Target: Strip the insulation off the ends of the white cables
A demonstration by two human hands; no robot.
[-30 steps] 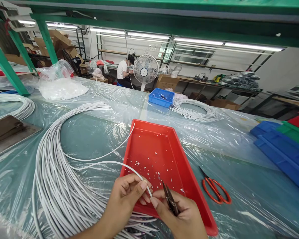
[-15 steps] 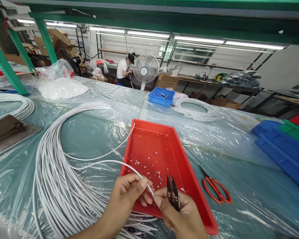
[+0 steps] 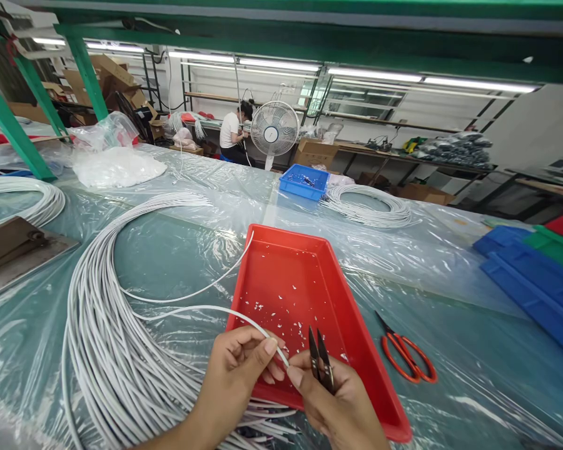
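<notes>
- Left hand (image 3: 244,369): low in view, over the near edge of the red tray (image 3: 286,262). Thumb and forefinger pinch a single white cable (image 3: 216,308) just short of its free end; the other fingers are curled under.
- Right hand (image 3: 342,406): just beside the left one, thumb tip at the cable's end, whether touching or not I cannot tell. The remaining fingers are wrapped round a pair of black snips (image 3: 321,365), whose blades point up and away, slightly parted.
- The held white cable arcs left from the pinch, off the tray, into the cable bundle (image 3: 98,325).
- Cable bundle: many white strands in a wide loop on the plastic sheet (image 3: 450,269), left of the tray. Their ends fan out beneath the left wrist.
- Red tray: small white scraps are scattered on its floor, densest near the hands.
- Orange-handled scissors (image 3: 407,357): lying closed on the sheet, just right of the tray.
- Metal plate (image 3: 14,250): at the left edge, under the sheet.
- Stacked blue trays (image 3: 530,287): at the right edge, well apart from the hands.
- Mid table: a small blue bin (image 3: 304,182), with a coil of white cable (image 3: 370,211) beside it.
- Far: a white fan (image 3: 274,131), and a seated person (image 3: 229,134) at another bench.
</notes>
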